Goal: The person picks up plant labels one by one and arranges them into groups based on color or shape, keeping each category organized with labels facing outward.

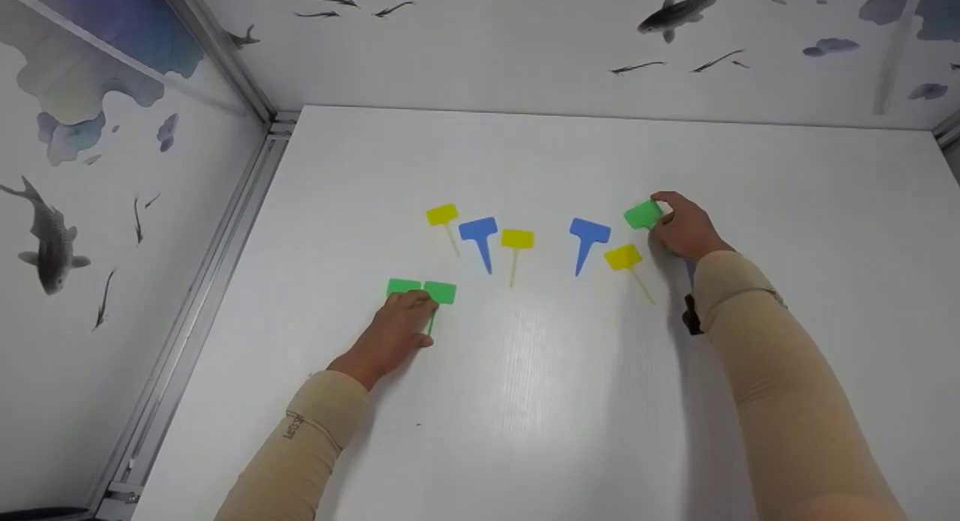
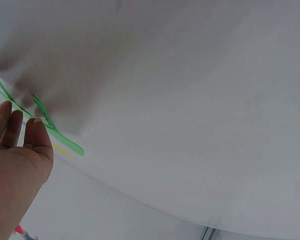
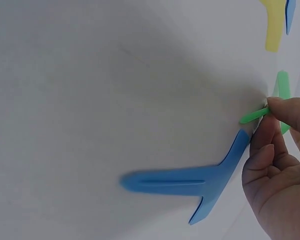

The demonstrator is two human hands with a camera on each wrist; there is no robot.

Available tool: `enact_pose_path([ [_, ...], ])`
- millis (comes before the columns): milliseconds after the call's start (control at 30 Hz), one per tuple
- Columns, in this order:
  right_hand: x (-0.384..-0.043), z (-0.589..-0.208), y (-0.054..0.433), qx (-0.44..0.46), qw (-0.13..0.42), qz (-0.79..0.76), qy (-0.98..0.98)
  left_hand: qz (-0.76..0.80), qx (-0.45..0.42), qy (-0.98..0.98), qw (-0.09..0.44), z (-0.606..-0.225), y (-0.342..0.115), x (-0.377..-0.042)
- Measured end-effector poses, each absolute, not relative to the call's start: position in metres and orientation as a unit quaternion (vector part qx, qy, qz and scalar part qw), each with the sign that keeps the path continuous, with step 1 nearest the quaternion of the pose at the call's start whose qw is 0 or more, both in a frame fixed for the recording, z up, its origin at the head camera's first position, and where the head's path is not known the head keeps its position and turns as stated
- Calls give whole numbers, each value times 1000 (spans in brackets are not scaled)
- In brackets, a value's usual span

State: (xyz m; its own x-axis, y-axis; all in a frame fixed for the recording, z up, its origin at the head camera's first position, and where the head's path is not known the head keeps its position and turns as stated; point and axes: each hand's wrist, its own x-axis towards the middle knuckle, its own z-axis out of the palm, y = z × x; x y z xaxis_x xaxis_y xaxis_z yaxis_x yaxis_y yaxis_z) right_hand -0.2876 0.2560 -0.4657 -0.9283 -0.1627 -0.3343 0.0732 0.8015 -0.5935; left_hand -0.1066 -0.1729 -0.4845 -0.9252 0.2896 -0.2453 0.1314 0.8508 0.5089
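Observation:
My right hand [image 1: 686, 229] pinches the stem of a green T-shaped plant label [image 1: 642, 214] between thumb and finger. Partly hidden below that hand lies a blue label [image 3: 190, 181], seen whole in the right wrist view. At the left, my left hand [image 1: 394, 330] rests its fingers by two green labels [image 1: 441, 292], [image 1: 403, 285], which lie side by side; its thumb is held apart. The fingers cover part of the left green label. Nearest my right hand on its left is a yellow label [image 1: 624, 257].
Between the hands lie a yellow label [image 1: 442, 214], a blue label [image 1: 479, 231], another yellow label [image 1: 517, 240] and another blue label [image 1: 590, 232]. The white table [image 1: 510, 416] meets printed panels at the back and left, with a metal frame [image 1: 217, 259] along the left edge.

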Motion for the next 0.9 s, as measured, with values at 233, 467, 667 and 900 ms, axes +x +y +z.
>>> enact_pose_path([
  [233,-285,-463,262,-21,193,-321,927,238,114,952,155,-483,-170,-108],
  [467,-281,-458,272,6,192,-315,929,222,133,953,160,-482,-164,-113],
  [667,-281,-459,273,-5,187,-310,932,221,133,953,158,-485,-167,-113],
  [900,-279,-458,268,1,169,-324,931,215,116,956,164,-487,-171,-110],
])
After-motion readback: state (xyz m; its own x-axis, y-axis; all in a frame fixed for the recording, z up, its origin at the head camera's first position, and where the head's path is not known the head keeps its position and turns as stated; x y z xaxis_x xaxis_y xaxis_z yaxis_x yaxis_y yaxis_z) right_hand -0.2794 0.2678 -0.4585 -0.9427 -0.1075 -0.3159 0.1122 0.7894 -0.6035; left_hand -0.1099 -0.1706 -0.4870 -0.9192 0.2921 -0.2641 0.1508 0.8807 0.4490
